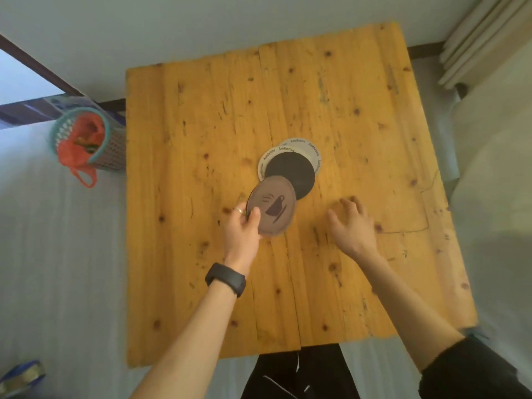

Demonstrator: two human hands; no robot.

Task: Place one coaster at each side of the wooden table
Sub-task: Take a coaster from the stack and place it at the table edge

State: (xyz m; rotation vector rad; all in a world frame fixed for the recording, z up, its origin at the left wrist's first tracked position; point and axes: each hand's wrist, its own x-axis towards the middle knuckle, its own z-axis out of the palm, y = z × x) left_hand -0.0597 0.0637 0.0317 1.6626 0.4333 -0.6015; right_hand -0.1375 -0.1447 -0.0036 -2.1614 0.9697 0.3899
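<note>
My left hand [241, 230] grips a brown round coaster [275, 207] with a dark cup drawing, tilted just above the wooden table [201, 139]. Just beyond it, near the table's middle, a black coaster [289, 171] lies on two overlapping white printed coasters [312, 151]. My right hand [352, 226] rests flat on the wood to the right of the pile, fingers spread, holding nothing.
A teal and grey basket [86, 139] lined with an orange plastic bag stands on the floor off the table's left edge. Pale folded fabric or boards [478, 44] lean at the upper right. My dark-clothed legs [302, 372] are at the table's near edge.
</note>
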